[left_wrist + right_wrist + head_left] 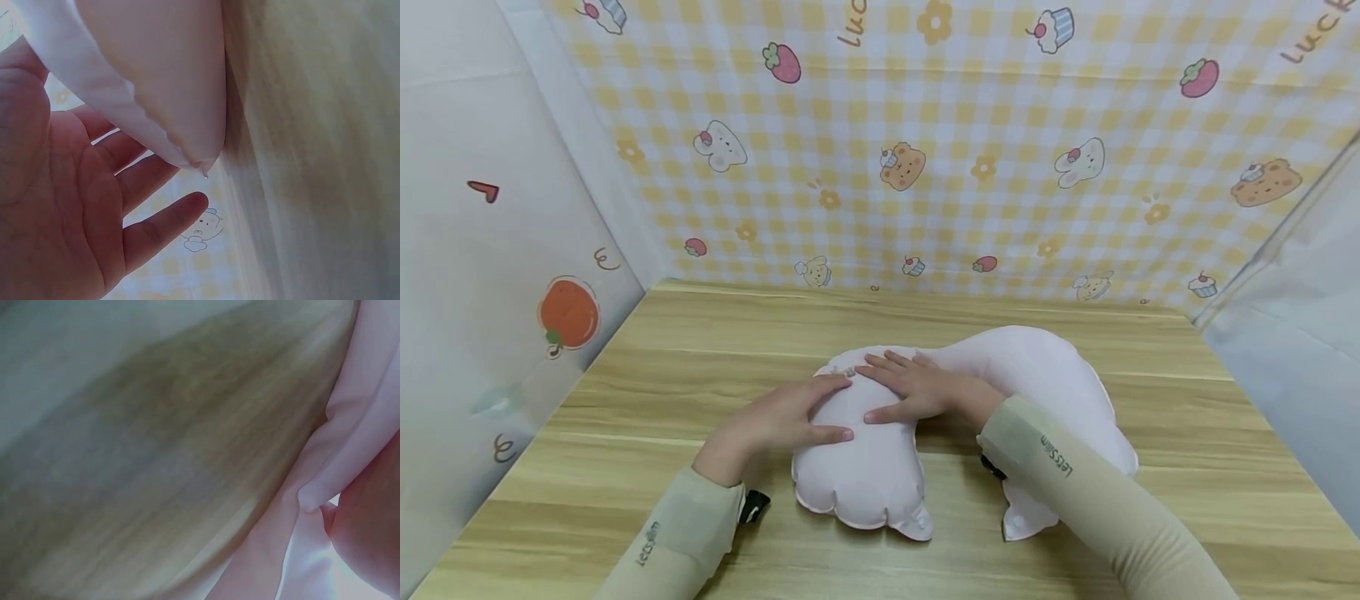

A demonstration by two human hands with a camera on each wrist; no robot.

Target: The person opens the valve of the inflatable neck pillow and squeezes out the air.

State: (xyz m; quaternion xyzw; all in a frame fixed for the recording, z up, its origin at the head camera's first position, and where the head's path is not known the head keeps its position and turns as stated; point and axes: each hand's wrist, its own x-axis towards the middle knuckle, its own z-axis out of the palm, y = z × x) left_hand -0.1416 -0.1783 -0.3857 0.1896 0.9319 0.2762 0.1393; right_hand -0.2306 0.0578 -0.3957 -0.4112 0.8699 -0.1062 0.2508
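Your left hand (782, 417) and right hand (917, 387) lie flat, fingers straight, side by side on the pink U-shaped pillow (880, 467) at frame centre.

Table (647, 367) open; pillow (1045, 375) centre

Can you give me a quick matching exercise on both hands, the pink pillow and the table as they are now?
Things:
1. left hand
2. right hand
3. pale pink U-shaped inflatable pillow
4. light wooden table

States:
A. lies curved on the tabletop
B. flat on the pillow's left lobe, from the left
C. bears the pillow
D. flat on the same lobe, from the right

Pairs: 1-B, 2-D, 3-A, 4-C
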